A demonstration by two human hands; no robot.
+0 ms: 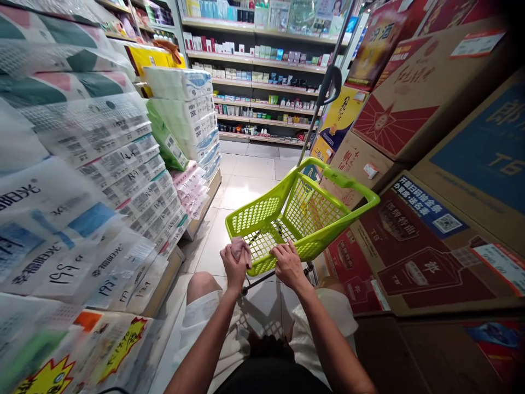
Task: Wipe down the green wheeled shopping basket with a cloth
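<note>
At frame centre, the left hand (pixel 234 261) pressed a crumpled cloth (pixel 240 247) against the green basket (pixel 262 210) rim, its grip closed; the right hand (pixel 288 264) clasped the rim; wiping appeared underway.

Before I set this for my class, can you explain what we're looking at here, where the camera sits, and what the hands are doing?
There is no machine: the camera sits on a person's head, looking forward and down, so the arms reach in from below. The person seems to crouch in a shop aisle. The left hand holds a pinkish cloth against the near rim of a green basket on wheels. The right hand grips that rim with its fingers. Packs of tissue are stacked on the left, cardboard boxes on the right.
</note>
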